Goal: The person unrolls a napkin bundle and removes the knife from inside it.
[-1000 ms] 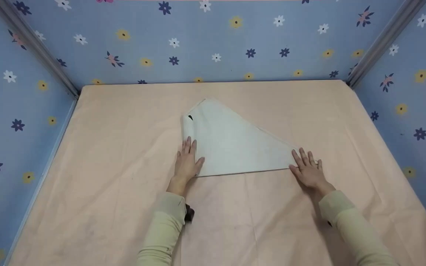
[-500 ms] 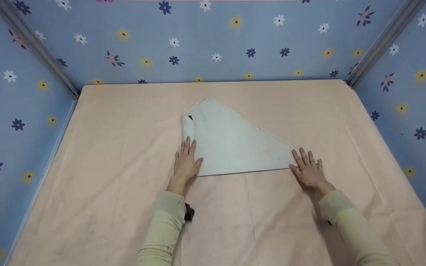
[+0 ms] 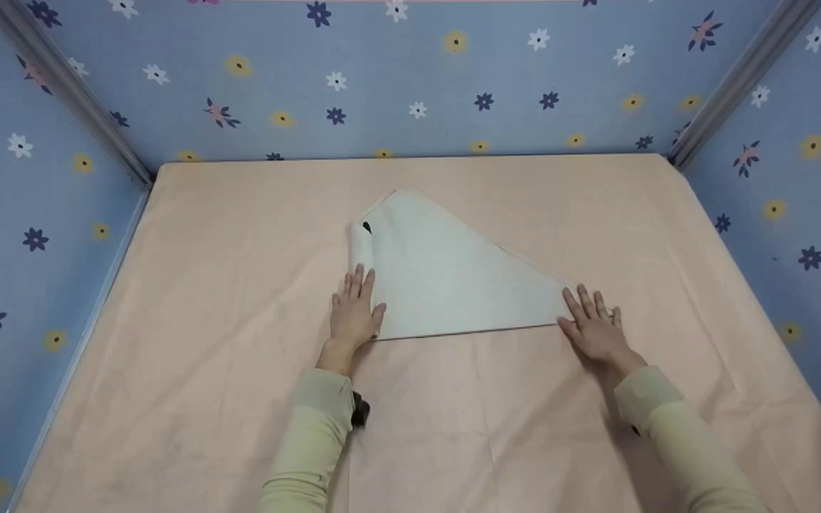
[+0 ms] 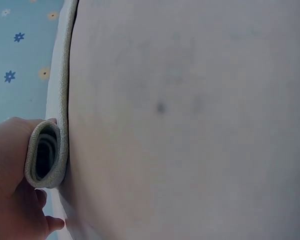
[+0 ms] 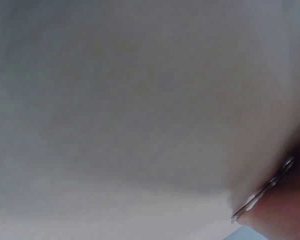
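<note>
A pale, nearly white piece of cloth [image 3: 446, 278] lies flat on the table, wide at the left and narrowing to the right. Its left side is turned over into a roll [image 3: 362, 247] with a small black mark near the far end. My left hand [image 3: 355, 313] rests along the near part of this roll, fingers straight and thumb out to the right. In the left wrist view, the roll's open end [image 4: 31, 162] shows layers coiled inside, with the left hand [image 4: 12, 180] behind it. My right hand [image 3: 594, 331] lies with fingers spread on the cloth's narrow right end, covering its corner.
A peach-coloured cover [image 3: 239, 235] spreads over the table, with creases toward the front right. Blue flowered panels [image 3: 410, 78] stand behind and on both sides, with grey posts [image 3: 745, 78] at the back corners.
My left hand has slid slightly to the left on the roll. The right hand has stayed in place on the narrow end.
</note>
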Motion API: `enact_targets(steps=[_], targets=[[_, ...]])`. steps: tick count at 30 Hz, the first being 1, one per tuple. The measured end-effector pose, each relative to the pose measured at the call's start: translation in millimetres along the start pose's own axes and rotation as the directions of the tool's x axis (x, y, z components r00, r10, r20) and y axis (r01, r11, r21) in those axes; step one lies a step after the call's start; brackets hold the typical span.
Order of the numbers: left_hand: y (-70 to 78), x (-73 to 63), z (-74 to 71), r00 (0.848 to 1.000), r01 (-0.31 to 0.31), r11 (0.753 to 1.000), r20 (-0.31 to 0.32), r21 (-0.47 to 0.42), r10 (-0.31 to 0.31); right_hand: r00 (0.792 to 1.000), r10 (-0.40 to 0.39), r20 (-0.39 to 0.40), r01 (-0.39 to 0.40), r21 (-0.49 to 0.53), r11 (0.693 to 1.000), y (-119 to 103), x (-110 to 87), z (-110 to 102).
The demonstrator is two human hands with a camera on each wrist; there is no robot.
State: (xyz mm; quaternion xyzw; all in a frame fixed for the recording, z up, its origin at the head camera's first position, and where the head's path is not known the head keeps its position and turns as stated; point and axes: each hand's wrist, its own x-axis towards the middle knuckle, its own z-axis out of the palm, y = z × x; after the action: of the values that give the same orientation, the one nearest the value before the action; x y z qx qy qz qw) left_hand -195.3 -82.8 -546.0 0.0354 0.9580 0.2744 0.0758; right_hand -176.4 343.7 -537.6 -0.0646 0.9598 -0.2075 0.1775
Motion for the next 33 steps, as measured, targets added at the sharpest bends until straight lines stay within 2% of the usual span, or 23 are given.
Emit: enact_targets(steps=[23,33], targets=[[-5.6,-1.6,-7.0,0.999,0.036,0.999,0.012,0.008,-0.036,1.0,0.005,0.002,-0.005,-0.006,1.0,0.7,0.0,0.5],[-8.3,-3.1,-9.9,0.998,0.056,0.998,0.043,0.005,-0.056,1.0,0.002,0.011,-0.002,0.004,1.0,1.8,0.3,0.7]])
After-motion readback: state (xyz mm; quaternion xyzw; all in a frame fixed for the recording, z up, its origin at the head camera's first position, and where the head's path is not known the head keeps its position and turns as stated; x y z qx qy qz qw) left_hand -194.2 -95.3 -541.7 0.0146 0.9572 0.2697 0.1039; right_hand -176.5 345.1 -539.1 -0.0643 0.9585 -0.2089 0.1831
